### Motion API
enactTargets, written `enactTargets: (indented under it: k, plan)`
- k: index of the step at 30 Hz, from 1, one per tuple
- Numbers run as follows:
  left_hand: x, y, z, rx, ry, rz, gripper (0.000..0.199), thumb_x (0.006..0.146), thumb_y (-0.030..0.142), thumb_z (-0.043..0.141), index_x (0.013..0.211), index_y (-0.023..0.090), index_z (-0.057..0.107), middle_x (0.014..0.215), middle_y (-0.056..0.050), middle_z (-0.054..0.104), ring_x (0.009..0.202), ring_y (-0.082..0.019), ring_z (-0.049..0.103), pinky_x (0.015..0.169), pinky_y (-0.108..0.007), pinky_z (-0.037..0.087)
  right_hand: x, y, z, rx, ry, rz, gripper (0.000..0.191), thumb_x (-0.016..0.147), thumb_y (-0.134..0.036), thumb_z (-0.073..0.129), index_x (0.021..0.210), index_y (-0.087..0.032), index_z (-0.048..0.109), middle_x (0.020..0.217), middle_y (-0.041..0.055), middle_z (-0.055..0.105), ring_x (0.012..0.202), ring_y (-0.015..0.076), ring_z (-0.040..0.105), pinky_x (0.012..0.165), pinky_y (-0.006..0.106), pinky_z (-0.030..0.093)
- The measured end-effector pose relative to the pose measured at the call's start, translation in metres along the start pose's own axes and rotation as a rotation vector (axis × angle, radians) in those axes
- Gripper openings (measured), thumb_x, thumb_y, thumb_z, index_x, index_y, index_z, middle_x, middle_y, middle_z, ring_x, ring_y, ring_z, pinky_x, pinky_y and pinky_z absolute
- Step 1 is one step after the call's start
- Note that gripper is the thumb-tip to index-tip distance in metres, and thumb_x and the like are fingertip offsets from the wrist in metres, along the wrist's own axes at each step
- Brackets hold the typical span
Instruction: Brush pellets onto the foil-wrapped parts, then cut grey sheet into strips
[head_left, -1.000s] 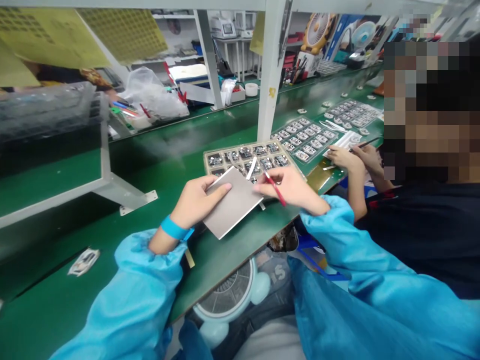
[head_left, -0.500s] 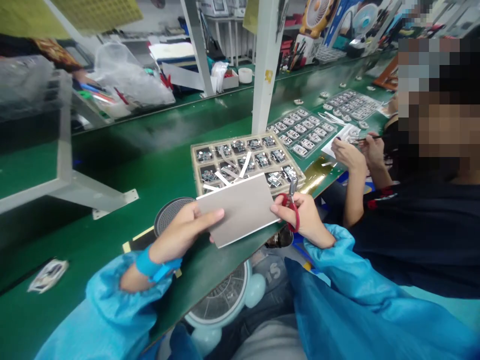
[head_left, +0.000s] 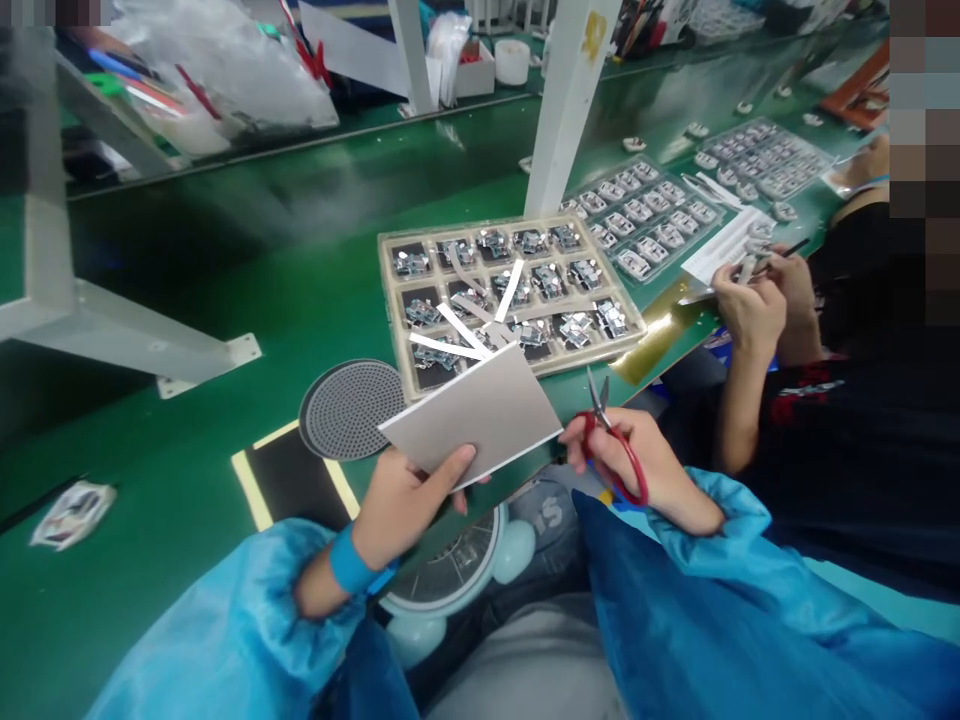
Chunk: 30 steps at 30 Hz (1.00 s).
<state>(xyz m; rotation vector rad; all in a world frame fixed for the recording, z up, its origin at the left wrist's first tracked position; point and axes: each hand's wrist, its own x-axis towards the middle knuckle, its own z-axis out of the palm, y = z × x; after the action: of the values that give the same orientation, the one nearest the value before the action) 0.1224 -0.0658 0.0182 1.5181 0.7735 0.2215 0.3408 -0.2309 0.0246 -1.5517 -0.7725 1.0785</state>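
My left hand (head_left: 416,495) grips a flat grey sheet with white edges (head_left: 472,415), thumb on top and fingers underneath. My right hand (head_left: 637,455) is closed around red-handled scissors (head_left: 619,460), whose blades point up and stand slightly apart. The right fingertips are close to the sheet's right corner; I cannot tell whether they touch it. Just beyond the sheet lies a clear compartment tray (head_left: 394,270) with small circuit-board parts in its cells. Several white strips (head_left: 510,290) lie loose across the tray, their near ends partly hidden by the sheet.
A round perforated black disc (head_left: 352,410) and a black pad with yellow edges (head_left: 289,475) lie on the green bench (head_left: 187,460). A white post (head_left: 570,110) rises behind the tray. At right, a co-worker's hands (head_left: 757,300) handle a small part near more trays (head_left: 652,220).
My right hand has left the sheet's right edge and swung the scissors upright, blades now parted. My left hand still holds the sheet, gripping nearer its lower edge. The view has tilted down.
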Motion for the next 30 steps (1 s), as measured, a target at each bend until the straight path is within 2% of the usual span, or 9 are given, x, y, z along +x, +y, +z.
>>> enactTargets:
  k: [3, 6, 10, 14, 18, 30]
  plan:
    - [-0.001, 0.002, 0.001, 0.012, 0.028, -0.004, 0.036, 0.09, 0.049, 0.065, 0.073, 0.018, 0.072, 0.064, -0.005, 0.074, 0.044, -0.016, 0.062, 0.048, -0.028, 0.054, -0.018, 0.006, -0.007, -0.087, -0.109, 0.06, 0.052, 0.081, -0.068, 0.069, 0.092, -0.018, 0.073, 0.073, 0.0065, 0.07, 0.055, 0.015, 0.058, 0.049, 0.026, 0.044]
    - [-0.001, 0.005, 0.002, 0.028, 0.055, 0.025, 0.036, 0.091, 0.048, 0.065, 0.069, 0.019, 0.072, 0.061, -0.003, 0.072, 0.042, -0.014, 0.06, 0.045, -0.025, 0.052, -0.026, 0.008, -0.007, -0.146, -0.125, 0.109, 0.05, 0.078, -0.064, 0.074, 0.094, -0.017, 0.074, 0.077, 0.0066, 0.07, 0.065, 0.0182, 0.061, 0.057, 0.028, 0.049]
    - [0.0, 0.007, 0.003, 0.074, 0.077, 0.036, 0.039, 0.09, 0.049, 0.065, 0.065, 0.019, 0.073, 0.052, -0.001, 0.068, 0.039, -0.012, 0.058, 0.042, -0.022, 0.049, -0.019, 0.004, -0.003, -0.232, -0.168, 0.097, 0.044, 0.079, -0.058, 0.076, 0.09, -0.016, 0.074, 0.073, 0.0039, 0.067, 0.065, 0.0163, 0.057, 0.06, 0.027, 0.046]
    - [0.001, 0.007, 0.002, 0.137, 0.084, 0.061, 0.037, 0.087, 0.046, 0.069, 0.061, 0.019, 0.073, 0.046, 0.001, 0.063, 0.039, -0.012, 0.058, 0.046, -0.02, 0.05, -0.01, -0.003, 0.001, -0.24, -0.217, 0.072, 0.045, 0.08, -0.059, 0.075, 0.086, -0.014, 0.074, 0.071, 0.0028, 0.065, 0.064, 0.0137, 0.053, 0.058, 0.024, 0.042]
    - [0.0, 0.007, 0.002, 0.168, 0.092, 0.101, 0.035, 0.088, 0.041, 0.07, 0.062, 0.019, 0.073, 0.047, 0.002, 0.064, 0.041, -0.01, 0.059, 0.051, -0.018, 0.052, -0.005, -0.007, 0.003, -0.241, -0.21, 0.059, 0.049, 0.08, -0.062, 0.074, 0.082, -0.012, 0.074, 0.068, 0.003, 0.064, 0.062, 0.0126, 0.05, 0.056, 0.023, 0.04]
    - [-0.002, 0.004, 0.004, 0.222, 0.136, 0.131, 0.036, 0.089, 0.041, 0.069, 0.061, 0.02, 0.073, 0.046, 0.003, 0.064, 0.042, -0.01, 0.061, 0.052, -0.017, 0.052, -0.007, -0.007, 0.004, -0.272, -0.163, 0.02, 0.05, 0.079, -0.063, 0.074, 0.076, -0.013, 0.074, 0.062, 0.0019, 0.059, 0.058, 0.0117, 0.046, 0.054, 0.023, 0.038]
